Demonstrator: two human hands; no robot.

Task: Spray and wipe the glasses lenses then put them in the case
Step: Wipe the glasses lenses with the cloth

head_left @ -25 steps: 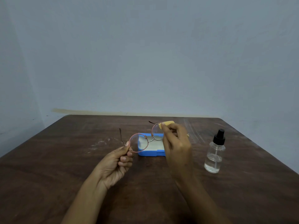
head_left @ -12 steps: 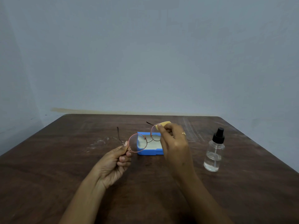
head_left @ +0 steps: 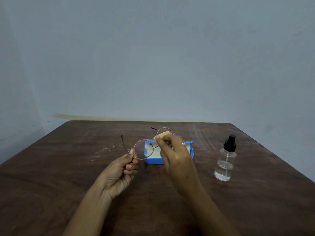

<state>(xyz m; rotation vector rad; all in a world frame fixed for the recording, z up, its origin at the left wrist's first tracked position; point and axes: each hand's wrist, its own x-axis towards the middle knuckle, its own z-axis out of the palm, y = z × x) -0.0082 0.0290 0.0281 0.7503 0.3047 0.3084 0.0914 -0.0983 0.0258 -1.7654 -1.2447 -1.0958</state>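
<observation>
Above the middle of the dark brown wooden counter (head_left: 59,176), you hold the round, thin pink-rimmed metal glasses (head_left: 142,149) up between your two hands. Your left hand (head_left: 119,171) pinches the frame at the outer edge of the nearer lens, thumb and forefinger at the hinge, the other fingers curled beneath; that side's temple arm points up and away to the left. Your right hand (head_left: 175,154) pinches a small yellow cleaning cloth (head_left: 163,134) against the farther lens, thumb on the near face, a gold ring showing on one finger. Just behind the glasses, partly hidden by your right hand, the open blue plastic case (head_left: 152,161) with its white lining rests on the counter. Well to the right stands the clear spray bottle (head_left: 225,164) with a black pump top, upright, a little liquid in its bottom, apart from everything else. Behind the counter rises a plain pale blue-grey wall (head_left: 153,57)
</observation>
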